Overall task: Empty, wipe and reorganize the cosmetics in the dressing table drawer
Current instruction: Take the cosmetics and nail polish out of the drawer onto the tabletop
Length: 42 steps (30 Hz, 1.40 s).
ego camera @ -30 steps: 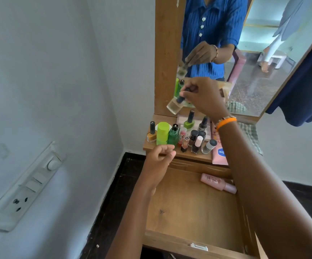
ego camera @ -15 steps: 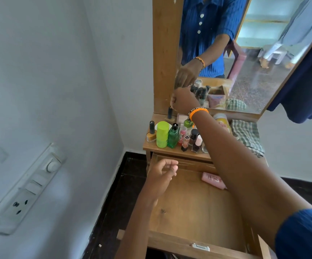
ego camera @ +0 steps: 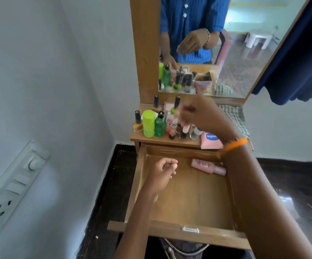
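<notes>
Here a wooden dressing table (ego camera: 162,142) stands in a corner of pale walls, its mirror (ego camera: 226,53) behind and a dark floor below. The drawer (ego camera: 188,195) is pulled out; one pink bottle (ego camera: 208,166) lies at its back right corner. Bottles (ego camera: 162,122) crowd the tabletop's left half, too overlapped to count; one pink pouch (ego camera: 210,141) and one checked cloth (ego camera: 233,116) lie toward its right edge. The right hand (ego camera: 202,114) is blurred above them, perhaps empty; I cannot tell. The left hand (ego camera: 162,174) hangs loosely curled over the drawer, holding nothing.
</notes>
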### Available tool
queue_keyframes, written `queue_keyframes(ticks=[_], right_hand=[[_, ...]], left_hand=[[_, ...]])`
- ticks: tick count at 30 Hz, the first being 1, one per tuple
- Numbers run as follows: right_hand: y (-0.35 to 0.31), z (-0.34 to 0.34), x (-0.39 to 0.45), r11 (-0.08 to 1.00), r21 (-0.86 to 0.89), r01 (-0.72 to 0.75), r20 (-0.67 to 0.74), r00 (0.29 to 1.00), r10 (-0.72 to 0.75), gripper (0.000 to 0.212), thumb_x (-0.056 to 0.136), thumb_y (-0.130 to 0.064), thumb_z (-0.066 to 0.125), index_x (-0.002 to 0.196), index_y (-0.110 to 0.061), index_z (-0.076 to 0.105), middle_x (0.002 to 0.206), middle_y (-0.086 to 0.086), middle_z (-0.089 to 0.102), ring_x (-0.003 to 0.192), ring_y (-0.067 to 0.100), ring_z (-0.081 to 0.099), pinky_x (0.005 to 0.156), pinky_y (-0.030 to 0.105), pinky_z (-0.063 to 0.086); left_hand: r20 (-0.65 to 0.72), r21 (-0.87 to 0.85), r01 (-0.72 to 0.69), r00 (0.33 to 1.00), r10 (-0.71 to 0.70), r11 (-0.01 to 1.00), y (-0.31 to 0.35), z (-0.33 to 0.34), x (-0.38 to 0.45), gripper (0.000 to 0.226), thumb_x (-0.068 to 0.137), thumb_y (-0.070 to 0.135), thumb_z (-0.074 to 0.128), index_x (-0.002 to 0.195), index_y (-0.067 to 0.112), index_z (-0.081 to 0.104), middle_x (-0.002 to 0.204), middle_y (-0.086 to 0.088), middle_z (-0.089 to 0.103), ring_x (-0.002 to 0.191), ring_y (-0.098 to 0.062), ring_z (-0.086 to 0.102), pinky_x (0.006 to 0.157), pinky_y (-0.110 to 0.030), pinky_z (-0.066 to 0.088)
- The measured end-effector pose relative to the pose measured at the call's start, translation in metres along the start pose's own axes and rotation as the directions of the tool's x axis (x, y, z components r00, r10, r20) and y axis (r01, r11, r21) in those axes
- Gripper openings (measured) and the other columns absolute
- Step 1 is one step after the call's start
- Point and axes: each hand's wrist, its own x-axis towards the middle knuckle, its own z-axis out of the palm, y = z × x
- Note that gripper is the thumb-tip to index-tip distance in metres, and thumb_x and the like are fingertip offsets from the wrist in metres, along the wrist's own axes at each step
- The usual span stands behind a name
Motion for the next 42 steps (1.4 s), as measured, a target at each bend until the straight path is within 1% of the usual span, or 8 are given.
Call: queue_keyframes(ticks=[5, 10, 16, 26, 30, 33, 39, 42], right_hand=[[0.061, 0.045, -0.075, 0.98, -0.122, -0.156, 0.42, 0.887, 0.193, 0.023, 0.092, -0.012, 0.051, 0.109, -0.012, 0.066, 0.112, 0.003, 0.068, 0.105, 0.017, 0.063, 0.09, 0.025, 0.047], [0.126, 0.109, -0.092, 0.815, -0.433, -0.385, 0.235, 0.825, 0.514, 0.054, 0.086, -0.008, 0.044, 0.138, -0.015, 0.032, 0.142, 0.013, 0.041, 0.13, 0.036, 0.041, 0.109, 0.053, 0.034], [0.137, 0.12, -0.089, 0.76, -0.531, -0.374, 0.114, 0.858, 0.502, 0.047, 0.087, -0.014, 0.049, 0.132, -0.011, 0.036, 0.13, 0.013, 0.055, 0.121, 0.035, 0.049, 0.106, 0.049, 0.038], [0.061, 0.042, -0.117, 0.953, 0.115, -0.279, 0.112, 0.957, 0.266, 0.046, 0.078, -0.028, 0.069, 0.12, -0.025, 0.05, 0.103, -0.006, 0.06, 0.083, 0.012, 0.063, 0.066, 0.027, 0.056], [0.051, -0.002, -0.074, 0.974, 0.147, -0.171, -0.183, 0.963, 0.196, 0.05, 0.087, -0.013, 0.054, 0.136, -0.019, 0.04, 0.113, 0.005, 0.058, 0.089, 0.014, 0.056, 0.065, 0.026, 0.048], [0.062, -0.018, -0.028, 0.959, 0.128, -0.254, -0.162, 0.948, 0.273, 0.058, 0.089, -0.002, 0.048, 0.142, -0.016, 0.029, 0.122, 0.001, 0.034, 0.101, 0.015, 0.037, 0.072, 0.016, 0.041], [0.084, -0.023, 0.037, 0.881, 0.25, -0.401, -0.227, 0.861, 0.456, 0.022, 0.074, -0.005, 0.069, 0.095, 0.001, 0.068, 0.099, 0.02, 0.069, 0.091, 0.03, 0.065, 0.083, 0.044, 0.056], [0.091, -0.018, 0.052, 0.83, 0.35, -0.434, -0.198, 0.832, 0.518, 0.018, 0.071, -0.009, 0.073, 0.06, -0.012, 0.06, 0.092, 0.018, 0.07, 0.089, 0.031, 0.068, 0.084, 0.048, 0.056]], left_hand=[[0.075, 0.059, 0.086, 0.993, -0.09, 0.995, -0.022, 0.022, -0.001, 0.014, 0.093, 0.014, 0.051, 0.101, 0.015, 0.062, 0.09, 0.002, 0.061, 0.074, -0.006, 0.057, 0.07, -0.019, 0.046], [0.07, 0.17, 0.129, 0.987, -0.142, 0.977, -0.036, 0.03, -0.006, 0.014, 0.093, 0.016, 0.051, 0.1, 0.019, 0.063, 0.088, 0.004, 0.062, 0.082, -0.011, 0.059, 0.082, -0.028, 0.049], [-0.008, 0.22, 0.059, 0.998, -0.059, 0.974, -0.037, 0.028, -0.008, 0.016, 0.093, 0.012, 0.051, 0.094, 0.021, 0.065, 0.093, 0.002, 0.065, 0.078, -0.008, 0.062, 0.08, -0.027, 0.051], [-0.129, 0.188, -0.064, 0.988, 0.09, 0.98, -0.037, 0.028, -0.008, 0.022, 0.088, 0.005, 0.05, 0.081, 0.02, 0.066, 0.078, 0.006, 0.063, 0.066, -0.004, 0.056, 0.057, -0.006, 0.042], [-0.119, 0.223, -0.101, 0.984, 0.13, 0.97, -0.036, 0.029, -0.009, 0.019, 0.09, 0.007, 0.051, 0.084, 0.019, 0.065, 0.083, 0.007, 0.064, 0.068, -0.003, 0.057, 0.059, -0.006, 0.043], [-0.116, 0.218, -0.103, 0.985, 0.13, 0.97, -0.035, 0.029, -0.01, 0.02, 0.091, 0.007, 0.051, 0.084, 0.019, 0.065, 0.084, 0.006, 0.064, 0.067, -0.003, 0.057, 0.059, -0.006, 0.043], [-0.078, 0.244, -0.113, 0.988, 0.135, 0.963, -0.035, 0.031, -0.012, 0.023, 0.091, 0.008, 0.051, 0.08, 0.024, 0.063, 0.083, 0.008, 0.063, 0.066, -0.002, 0.057, 0.06, -0.01, 0.044], [-0.07, 0.286, -0.125, 0.986, 0.15, 0.95, -0.038, 0.031, -0.012, 0.024, 0.091, 0.008, 0.052, 0.079, 0.027, 0.061, 0.085, 0.009, 0.063, 0.07, -0.004, 0.058, 0.063, -0.016, 0.047]])
